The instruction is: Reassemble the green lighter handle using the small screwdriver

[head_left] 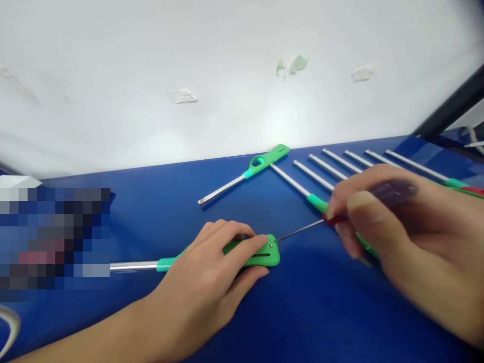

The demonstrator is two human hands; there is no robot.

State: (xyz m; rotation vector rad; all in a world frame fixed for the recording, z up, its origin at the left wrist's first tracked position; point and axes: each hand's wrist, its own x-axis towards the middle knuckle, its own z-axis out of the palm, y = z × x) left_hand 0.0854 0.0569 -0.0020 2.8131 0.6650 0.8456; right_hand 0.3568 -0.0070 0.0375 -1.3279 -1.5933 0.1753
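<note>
My left hand (215,264) is closed around the handle of a green gas lighter (274,257), which lies flat on the blue table. The lighter's silver tube (132,266) points left, and its handle end with a slot and a small metal spot sticks out past my fingers. My right hand (393,227) grips a thin screwdriver (302,232) with a dark handle and a red collar. The screwdriver's tip is at the lighter's end, close to the small metal spot; whether it touches cannot be made out.
Another green lighter (270,157) lies near the wall. Several more lighters with silver tubes (416,165) lie in a row at the right, partly behind my right hand. A pixelated patch (56,237) covers things at the left. A white wall (227,75) stands behind the blue table (159,201).
</note>
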